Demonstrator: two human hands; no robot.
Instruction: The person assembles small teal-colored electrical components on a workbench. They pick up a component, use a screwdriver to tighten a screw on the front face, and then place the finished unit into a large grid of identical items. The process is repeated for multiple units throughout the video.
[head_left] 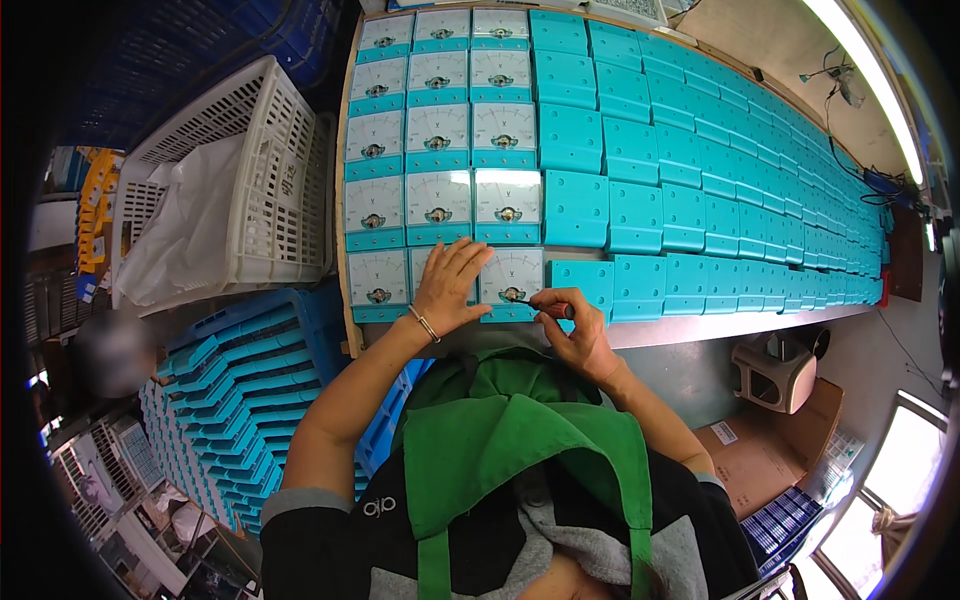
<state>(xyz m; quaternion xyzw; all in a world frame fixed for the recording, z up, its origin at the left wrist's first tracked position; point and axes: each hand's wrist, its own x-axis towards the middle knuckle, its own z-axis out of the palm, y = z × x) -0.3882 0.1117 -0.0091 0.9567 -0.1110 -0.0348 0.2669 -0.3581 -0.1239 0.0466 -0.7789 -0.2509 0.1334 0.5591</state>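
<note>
A green apron (pixel 520 440) over a grey-and-black top fills the foreground as a person leans over a long table (pixel 700 325) packed with turquoise panel meters. The left hand (pixel 447 288) lies flat, fingers spread, across one meter in the nearest row, pinning it down without gripping. The right hand (pixel 580 325) has its fingers closed around a small dark-handled screwdriver (pixel 545 306), whose tip meets the round adjuster at the bottom centre of the neighbouring meter (pixel 512 280).

That meter sits at the table's near edge, third from the left in the front row: a square turquoise case with a white dial face, a curved scale and a brass-coloured screw below it.

Face-up meters stand in three columns and six rows at the left end, eighteen in all, one largely hidden beneath the left hand. To their right, dozens of meters (pixel 640 215) lie face down in tight rows, too many to count.

Beside the table, one white plastic crate (pixel 255 160) holds a white bag, and one blue crate (pixel 240 380) below it holds stacked turquoise cases.
</note>
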